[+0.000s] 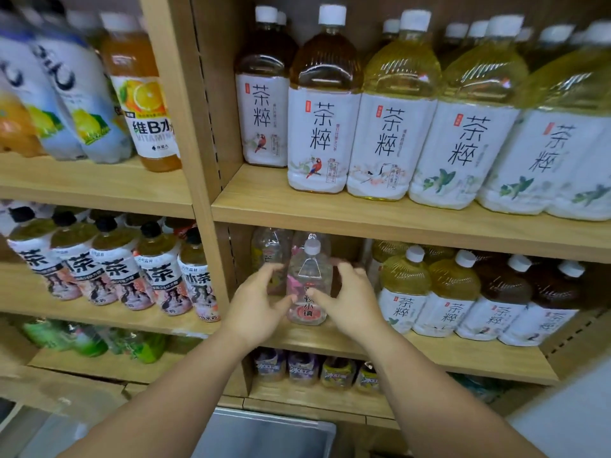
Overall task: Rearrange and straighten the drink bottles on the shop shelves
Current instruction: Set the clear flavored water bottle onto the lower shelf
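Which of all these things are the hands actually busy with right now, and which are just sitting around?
In use:
clear pink-label bottle
left hand
right hand
middle shelf

Just sitting there:
big tea bottles above
orange vitamin drink
black-capped tea bottles
grey bin

1. A grey metal bin (264,434) sits at 6 o'clock, low in the view, with its open top rim facing up and its inside plain and dull.
2. A flat white surface (568,421) fills the corner at 4 o'clock; its edge runs on a slant.
3. A pale, blurred floor area (49,434) lies at 8 o'clock, too smeared to tell its material.
4. A slotted metal strip (208,94) runs down the wooden upright at 11 o'clock.
5. A second slotted strip (575,335) shows at 3 o'clock, tilted.
6. A brown back panel (363,8) is at 12 o'clock.
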